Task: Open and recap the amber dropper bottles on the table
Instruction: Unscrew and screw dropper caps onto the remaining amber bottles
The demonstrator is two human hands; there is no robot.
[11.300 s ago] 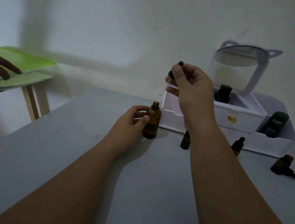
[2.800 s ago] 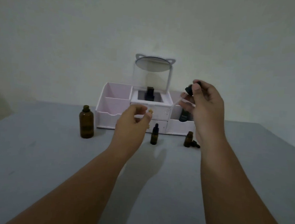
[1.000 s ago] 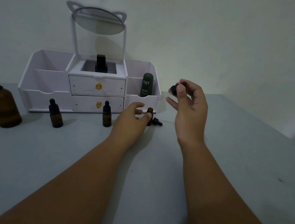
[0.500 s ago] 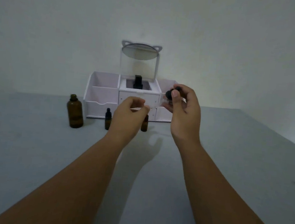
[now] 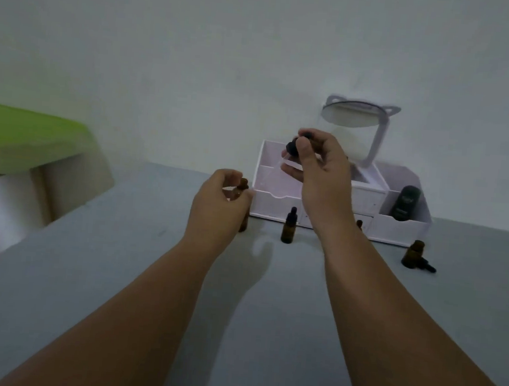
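Note:
A large amber bottle [image 5: 243, 185] stands uncapped on the grey table [image 5: 117, 273], just left of the white organizer. My left hand [image 5: 218, 203] is curled around it and hides most of its body; only the neck and a bit of the base show. My right hand [image 5: 319, 171] is raised above and to the right, pinching the black dropper cap [image 5: 292, 146], whose clear pipette slants down towards the bottle. A small capped amber bottle [image 5: 288, 228] stands between my hands. Another small bottle [image 5: 359, 224] peeks out behind my right wrist.
A white drawer organizer [image 5: 397, 231] with a tilted mirror [image 5: 351, 115] and a dark green tube [image 5: 404, 203] stands against the wall. An open small amber bottle [image 5: 413, 255] has its dropper cap [image 5: 427, 266] lying beside it. A green-topped side table [image 5: 21, 135] stands at left.
The view has swung left. My left hand, held empty in the air before, now sits around the large amber bottle. My right hand still holds the dropper cap, now nearer that bottle.

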